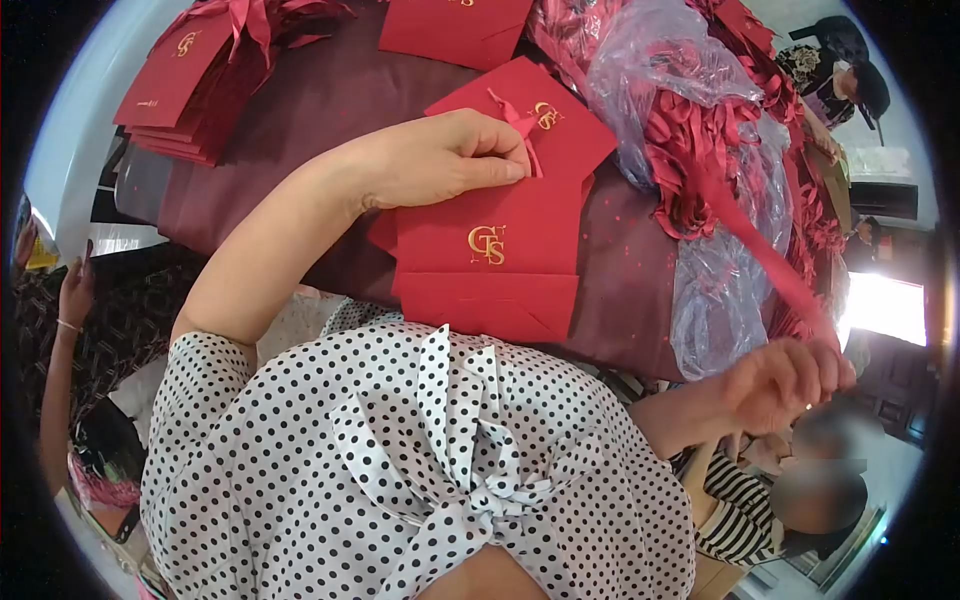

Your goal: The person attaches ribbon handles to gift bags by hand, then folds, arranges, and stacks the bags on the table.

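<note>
My left hand (455,158) is closed in a pinch at the top edge of a red paper bag (430,240) with gold lettering. The bag lies flat, its folded bottom towards me. Red ribbon (515,122) shows right by those fingertips, over another red bag (572,125) underneath. Out to the right, my right hand (785,385), slightly blurred, is closed on a long red ribbon (765,250). That ribbon stretches back towards a ribbon bundle (690,150) lying in clear plastic.
A dark red cloth (625,270) covers the work surface. Stacked red bags with ribbons (185,75) lie at the far left, and another bag (455,30) at the far edge. Crumpled clear plastic (715,320) lies on the right. Other people are nearby, including a raised arm (68,330) at left.
</note>
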A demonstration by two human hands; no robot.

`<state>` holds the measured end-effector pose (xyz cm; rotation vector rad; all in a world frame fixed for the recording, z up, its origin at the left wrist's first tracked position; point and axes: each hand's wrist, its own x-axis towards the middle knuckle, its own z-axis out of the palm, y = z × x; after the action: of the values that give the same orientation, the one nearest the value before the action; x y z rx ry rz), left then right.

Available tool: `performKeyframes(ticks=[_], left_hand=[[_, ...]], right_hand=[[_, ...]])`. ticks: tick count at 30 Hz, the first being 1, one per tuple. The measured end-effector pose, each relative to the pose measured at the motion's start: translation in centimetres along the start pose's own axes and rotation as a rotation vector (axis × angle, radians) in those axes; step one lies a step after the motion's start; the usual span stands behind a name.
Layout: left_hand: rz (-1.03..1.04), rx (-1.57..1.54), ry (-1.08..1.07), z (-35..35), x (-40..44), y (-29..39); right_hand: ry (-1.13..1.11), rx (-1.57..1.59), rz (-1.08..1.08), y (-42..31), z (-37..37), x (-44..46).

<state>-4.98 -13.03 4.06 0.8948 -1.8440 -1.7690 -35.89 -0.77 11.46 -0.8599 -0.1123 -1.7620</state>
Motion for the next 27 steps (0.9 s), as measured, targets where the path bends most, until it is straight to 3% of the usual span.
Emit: performKeyframes(ticks=[2,5,6,8,10,14,17,25,27], left_hand=[[-0.011,0.033,-0.026,-0.1,-0.2,0.4],[-0.004,0.038,-0.075,-0.2,-0.1,0.3],[0.013,0.011,-0.088,-0.2,0.0,0.2],[-0.017,0.01,-0.077,-0.1,-0.1,0.3],[-0.05,0.009,-0.059,0.0,-0.1,0.3],[-0.069,0.039,-0.026,0.4,0.1,0.1],[-0.056,0.035,-0.02,0.6,0.0,0.1],[0.033,0.088,-0.024,1.3,-0.4,0.0],[0.09,0.14,0.001,1.7,-0.6,-0.3]], right_hand=[[0.01,-0.517,-0.303,-1.0,1.2,-0.2],[0.196,-1.741,-0.859,1.2,1.6,0.1],[0.179,-1.625,-0.699,0.7,1.1,-0.4],[0.152,-2.023,-0.502,3.2,0.9,-0.4],[-0.367,-2.229,-0.257,6.4,1.8,0.1],[-0.396,-1.826,0.182,12.0,-0.6,-0.3],[-0.44,-1.801,0.251,13.1,-1.6,-0.5],[-0.55,-1.899,0.211,13.3,-1.1,-0.7],[-0.714,-2.003,0.12,13.3,-0.8,-0.8]])
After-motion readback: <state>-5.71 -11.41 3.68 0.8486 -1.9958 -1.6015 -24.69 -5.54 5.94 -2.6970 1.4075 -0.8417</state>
